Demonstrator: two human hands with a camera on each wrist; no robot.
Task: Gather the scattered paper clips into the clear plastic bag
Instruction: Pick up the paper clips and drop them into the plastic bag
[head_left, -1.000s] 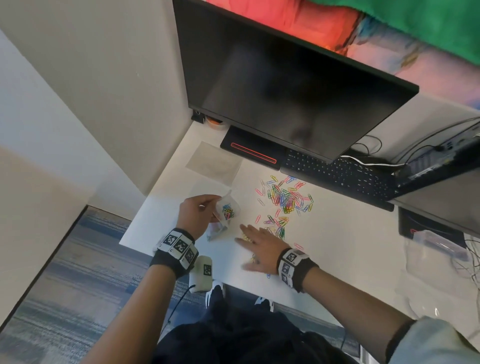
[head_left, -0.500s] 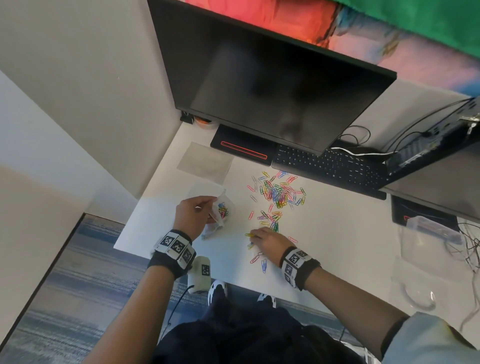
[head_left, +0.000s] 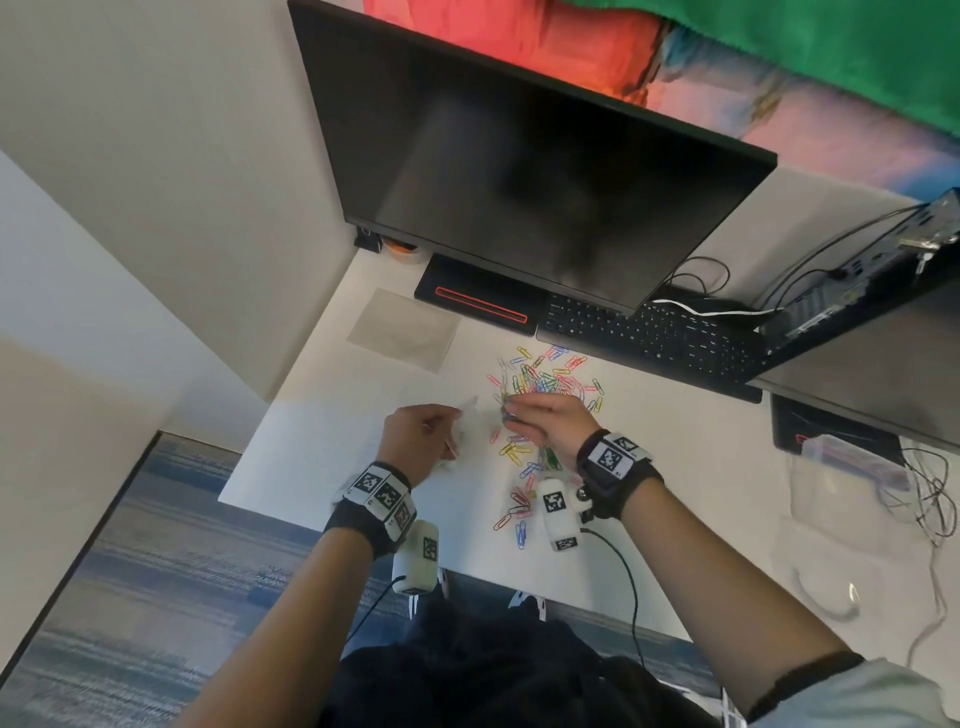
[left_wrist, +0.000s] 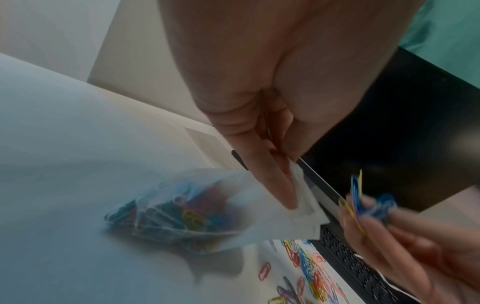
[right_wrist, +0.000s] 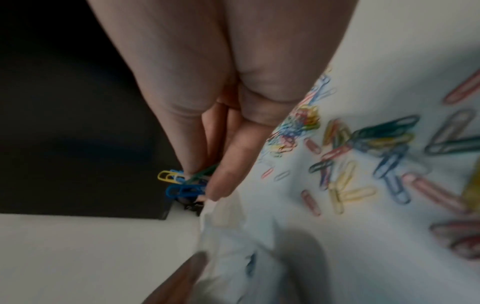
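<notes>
On the white desk (head_left: 675, 467), between the keyboard (head_left: 649, 332) and the near edge, most paper clips (head_left: 545, 382) lie scattered, light, slick wire best taken in small pinches. The clear plastic bag (left_wrist: 182, 209), limp, thin and part filled, sags onto the desk; the left hand (head_left: 415, 434) pinches its mouth edge, the sensible hold. Just beside it, the right hand (head_left: 545, 421) clamps a few clips (right_wrist: 182, 185) between fingertips.
</notes>
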